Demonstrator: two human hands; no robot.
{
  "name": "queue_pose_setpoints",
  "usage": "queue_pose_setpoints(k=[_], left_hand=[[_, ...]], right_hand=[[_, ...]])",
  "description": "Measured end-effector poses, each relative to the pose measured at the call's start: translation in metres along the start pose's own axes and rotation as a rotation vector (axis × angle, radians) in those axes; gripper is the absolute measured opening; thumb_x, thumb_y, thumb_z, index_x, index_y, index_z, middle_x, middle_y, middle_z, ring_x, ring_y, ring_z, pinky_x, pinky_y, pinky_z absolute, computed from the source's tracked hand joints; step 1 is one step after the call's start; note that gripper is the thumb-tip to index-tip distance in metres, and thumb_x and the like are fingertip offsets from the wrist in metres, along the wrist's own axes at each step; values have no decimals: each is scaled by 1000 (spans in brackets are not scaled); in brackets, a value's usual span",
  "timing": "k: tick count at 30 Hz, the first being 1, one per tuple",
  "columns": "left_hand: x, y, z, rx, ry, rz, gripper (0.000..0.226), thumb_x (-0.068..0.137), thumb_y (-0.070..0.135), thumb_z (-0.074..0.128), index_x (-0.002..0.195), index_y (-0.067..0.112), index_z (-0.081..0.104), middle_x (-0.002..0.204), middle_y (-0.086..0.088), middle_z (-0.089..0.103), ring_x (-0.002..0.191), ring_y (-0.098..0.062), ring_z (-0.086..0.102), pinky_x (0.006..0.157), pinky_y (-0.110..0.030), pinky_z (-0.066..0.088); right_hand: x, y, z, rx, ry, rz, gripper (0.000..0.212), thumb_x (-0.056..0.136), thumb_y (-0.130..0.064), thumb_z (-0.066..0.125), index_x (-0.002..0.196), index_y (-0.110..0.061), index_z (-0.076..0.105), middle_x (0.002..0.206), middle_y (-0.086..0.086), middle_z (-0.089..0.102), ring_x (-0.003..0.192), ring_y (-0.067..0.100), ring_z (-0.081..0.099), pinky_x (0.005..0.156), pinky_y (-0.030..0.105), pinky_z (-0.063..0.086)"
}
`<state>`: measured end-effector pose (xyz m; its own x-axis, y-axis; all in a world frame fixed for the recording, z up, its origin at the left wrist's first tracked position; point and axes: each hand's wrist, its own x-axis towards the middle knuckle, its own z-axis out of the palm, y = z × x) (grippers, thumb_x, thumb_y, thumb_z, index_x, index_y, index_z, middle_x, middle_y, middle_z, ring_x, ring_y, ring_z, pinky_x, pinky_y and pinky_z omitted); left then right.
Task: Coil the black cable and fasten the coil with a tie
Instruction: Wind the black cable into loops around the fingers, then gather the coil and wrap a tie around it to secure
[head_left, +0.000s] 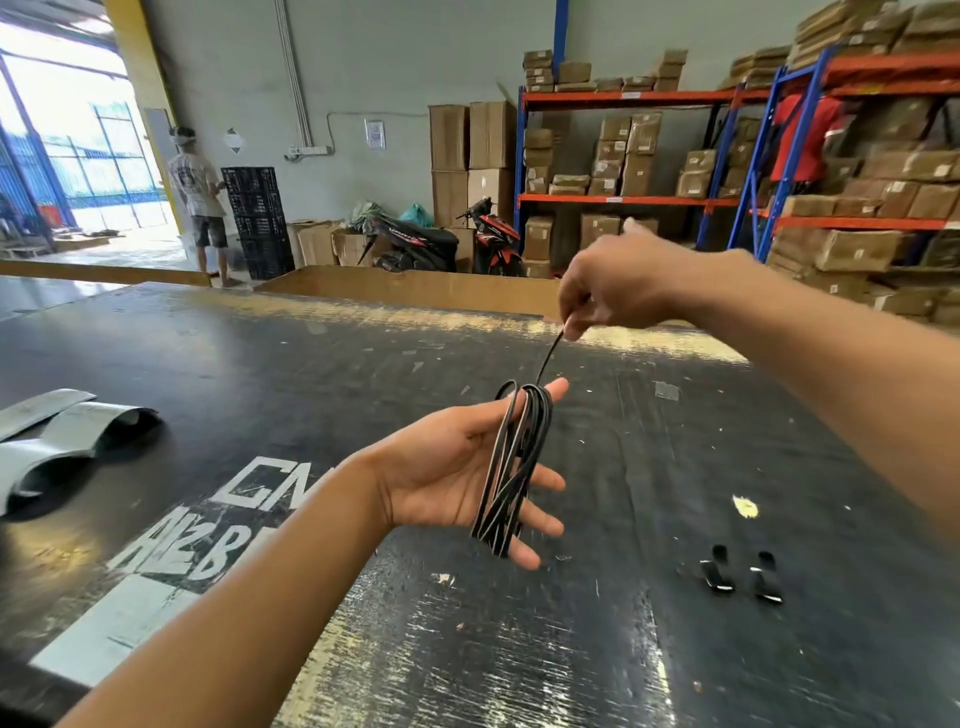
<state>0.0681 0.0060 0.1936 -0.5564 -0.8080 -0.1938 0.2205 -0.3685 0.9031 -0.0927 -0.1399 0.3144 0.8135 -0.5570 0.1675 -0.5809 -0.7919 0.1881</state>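
**Cable half-wound on your left hand, tail in your right**

The black cable (511, 467) sits in long loops over your left hand (457, 467), held up above the table (311, 364). Loops run from the top digit down to the lowest finger. That hand is palm up, fingers straight and spread wide; it carries the loops and does not clamp them.

One free strand (548, 358) rises from the top of the loops to your right hand (613, 296). That hand is raised higher and further out, and pinches the strand between thumb and curled fingers, with one finger stuck out straight. The strand looks taut between both hands.

Two black ties (717, 571) lie flat on the table just beside each other, right of your left hand, touching neither hand. A small yellow scrap (744, 506) lies near them.

Curved grey sheet pieces (62, 436) lie at the table's left edge.

Containers: cardboard boxes (857, 249) fill the orange-and-blue racks (623, 200), all closed as far as I can see. There is a stack of black crates (257, 218) by the far wall, contents not visible, with a person (200, 202) standing beside it. Two motorbikes (415, 244) are parked behind the table.

Writing: white stencilled letters (208, 545) on the tabletop read roughly "CN" above "H2B". Your left forearm covers the rest. Box labels are too small to read.
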Motion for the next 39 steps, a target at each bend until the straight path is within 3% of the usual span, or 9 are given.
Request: queue_pose_setpoints(k=[3,7,14,17,21,24,27,31,39], left_hand=[[6,-3,-4,-13,67,-5,39,92,55,47,131,57,49,128,-25,35,112,-47,50,92,-72,38],[16,-1,-8,-16,217,-12,33,83,55,58,107,39,73,101,-21,52,98,-46,57,88,-72,42],[37,1,-18,-55,480,-46,53,98,55,34,99,8,58,77,-21,51,79,-43,56,93,-75,34],[43,5,-16,-102,519,-15,50,100,51,31,112,9,55,83,-20,51,75,-40,54,90,-76,34],[51,11,-9,-141,572,38,59,102,47,29,143,6,41,123,-23,51,96,-44,58,93,-75,34],[55,14,-8,-152,640,87,53,103,45,32,133,6,50,105,-18,66,85,-31,69,95,-65,38],[59,16,-7,-158,704,110,41,101,47,35,95,12,55,73,-17,66,60,-30,68,73,-49,54],[60,18,-2,-169,729,125,37,100,47,37,107,14,51,78,-20,60,54,-32,68,57,-40,57],[64,15,4,-183,733,87,53,99,50,35,138,16,45,108,-26,58,82,-37,63,69,-49,52]], right_hand=[[-10,-6,-18,-130,99,-20,7,88,-31,69,90,-33,75,94,-11,74,103,19,63,107,71,18],[-28,-24,-18,-180,284,-28,11,90,-26,64,95,-28,74,95,0,75,92,27,68,86,48,50],[-64,-61,30,331,342,130,17,90,-11,60,101,-14,73,88,6,75,73,22,67,69,42,58],[-76,-74,61,595,394,252,14,90,-18,63,103,-22,60,84,5,75,70,27,70,67,46,58],[-81,-88,92,666,541,366,9,86,-30,67,88,-25,59,80,-1,75,76,28,71,69,44,57],[-83,-97,104,648,635,395,9,84,-32,69,85,-24,69,78,-4,75,75,23,69,67,40,55],[-83,-102,110,695,694,384,7,84,-25,70,86,-22,75,81,-4,76,77,20,69,69,39,55],[-83,-104,112,774,698,414,9,85,-20,69,86,-21,78,82,-2,75,75,17,68,70,39,55],[-83,-98,116,863,639,476,13,85,-16,68,93,-19,78,84,-3,78,79,14,71,75,37,58]])
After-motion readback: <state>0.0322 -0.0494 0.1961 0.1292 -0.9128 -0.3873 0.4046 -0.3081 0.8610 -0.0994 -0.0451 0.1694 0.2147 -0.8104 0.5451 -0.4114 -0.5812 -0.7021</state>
